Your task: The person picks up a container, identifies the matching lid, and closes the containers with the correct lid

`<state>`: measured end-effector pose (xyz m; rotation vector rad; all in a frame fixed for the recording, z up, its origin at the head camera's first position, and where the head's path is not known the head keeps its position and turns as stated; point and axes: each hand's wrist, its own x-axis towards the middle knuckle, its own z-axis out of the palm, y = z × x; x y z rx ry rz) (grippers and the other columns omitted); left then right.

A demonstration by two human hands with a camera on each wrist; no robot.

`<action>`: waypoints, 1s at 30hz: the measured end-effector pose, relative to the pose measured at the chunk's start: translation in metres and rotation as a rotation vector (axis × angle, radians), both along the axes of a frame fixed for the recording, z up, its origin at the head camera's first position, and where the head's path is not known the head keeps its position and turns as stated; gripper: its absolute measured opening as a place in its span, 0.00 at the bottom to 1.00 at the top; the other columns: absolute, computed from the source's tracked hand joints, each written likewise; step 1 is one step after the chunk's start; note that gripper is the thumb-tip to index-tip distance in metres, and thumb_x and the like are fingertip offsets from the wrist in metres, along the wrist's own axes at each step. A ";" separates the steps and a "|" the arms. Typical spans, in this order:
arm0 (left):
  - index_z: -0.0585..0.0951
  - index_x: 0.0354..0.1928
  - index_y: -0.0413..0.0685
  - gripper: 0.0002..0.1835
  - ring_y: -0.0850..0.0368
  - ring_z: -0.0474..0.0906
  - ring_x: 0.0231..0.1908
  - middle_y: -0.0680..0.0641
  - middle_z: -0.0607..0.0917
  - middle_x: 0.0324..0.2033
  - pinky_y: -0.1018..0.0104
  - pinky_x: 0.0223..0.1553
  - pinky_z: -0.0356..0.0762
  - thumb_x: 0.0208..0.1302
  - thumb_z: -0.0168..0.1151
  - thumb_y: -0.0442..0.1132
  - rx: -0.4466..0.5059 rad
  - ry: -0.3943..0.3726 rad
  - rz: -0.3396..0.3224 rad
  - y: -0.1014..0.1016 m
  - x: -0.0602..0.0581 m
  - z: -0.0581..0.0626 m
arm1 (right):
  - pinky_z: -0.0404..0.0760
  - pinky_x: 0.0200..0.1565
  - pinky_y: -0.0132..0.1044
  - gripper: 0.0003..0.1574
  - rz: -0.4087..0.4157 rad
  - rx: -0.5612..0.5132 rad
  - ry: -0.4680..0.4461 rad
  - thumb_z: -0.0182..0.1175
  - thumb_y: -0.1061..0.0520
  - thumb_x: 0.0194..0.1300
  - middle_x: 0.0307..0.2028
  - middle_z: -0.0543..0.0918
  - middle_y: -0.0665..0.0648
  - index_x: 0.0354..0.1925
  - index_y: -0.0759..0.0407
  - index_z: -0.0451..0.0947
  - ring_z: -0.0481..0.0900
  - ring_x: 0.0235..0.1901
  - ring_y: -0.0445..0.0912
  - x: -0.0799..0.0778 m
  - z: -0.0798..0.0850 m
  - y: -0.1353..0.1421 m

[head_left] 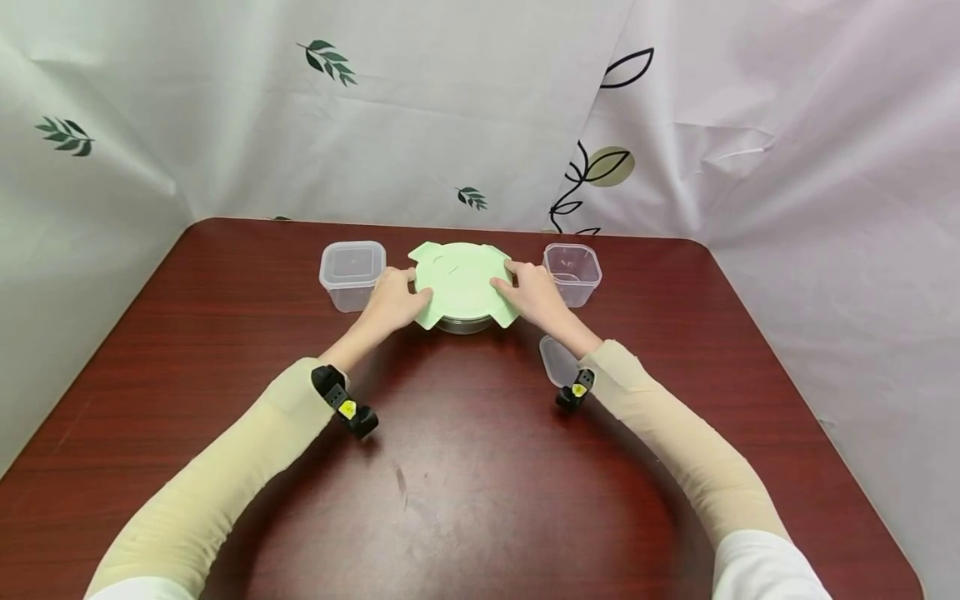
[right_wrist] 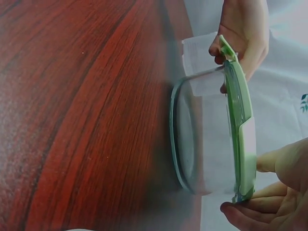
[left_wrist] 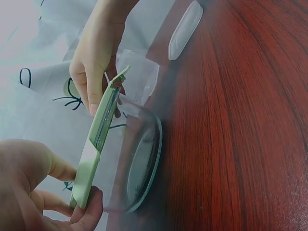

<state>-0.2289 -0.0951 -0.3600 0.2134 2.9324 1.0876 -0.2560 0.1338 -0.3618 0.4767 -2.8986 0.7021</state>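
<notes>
A light green lid (head_left: 461, 279) with flaps at its edge lies over a round clear glass container (head_left: 465, 326) at the back middle of the table. My left hand (head_left: 392, 298) pinches the lid's left edge, thumb on top and fingers under a flap, as the left wrist view shows. Opposite it, my right hand (head_left: 534, 293) holds the right edge with the thumb above and fingertips (right_wrist: 231, 211) beneath the rim. In the right wrist view the glass wall (right_wrist: 211, 139) stands upright from the table below the lid. Flaps near both hands stick outward, away from the glass.
A lidded clear plastic box (head_left: 352, 275) stands left of the left hand. Behind the right hand is a lidless plastic box (head_left: 573, 275). A loose translucent lid (head_left: 557, 360) lies under the right forearm. A patterned white sheet (head_left: 420, 125) hangs behind the reddish-brown table (head_left: 465, 467).
</notes>
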 end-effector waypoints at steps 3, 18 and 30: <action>0.65 0.20 0.42 0.15 0.47 0.68 0.36 0.35 0.79 0.39 0.64 0.33 0.65 0.62 0.53 0.40 -0.009 0.016 -0.005 0.000 -0.001 -0.001 | 0.64 0.28 0.36 0.17 0.004 0.008 0.000 0.58 0.48 0.67 0.18 0.72 0.55 0.32 0.61 0.76 0.71 0.22 0.49 0.000 0.000 -0.001; 0.68 0.19 0.41 0.16 0.49 0.67 0.32 0.46 0.68 0.21 0.67 0.29 0.61 0.62 0.55 0.40 -0.056 0.022 -0.025 0.001 -0.003 0.003 | 0.61 0.25 0.33 0.15 0.014 -0.035 0.007 0.55 0.56 0.70 0.16 0.64 0.51 0.25 0.58 0.69 0.66 0.19 0.46 0.001 0.000 0.000; 0.66 0.16 0.44 0.16 0.53 0.64 0.25 0.50 0.66 0.16 0.68 0.25 0.59 0.59 0.55 0.39 -0.049 0.039 -0.029 0.000 -0.005 0.003 | 0.59 0.26 0.33 0.19 0.011 -0.059 0.008 0.55 0.58 0.69 0.14 0.63 0.50 0.21 0.55 0.63 0.64 0.18 0.45 0.000 0.001 0.000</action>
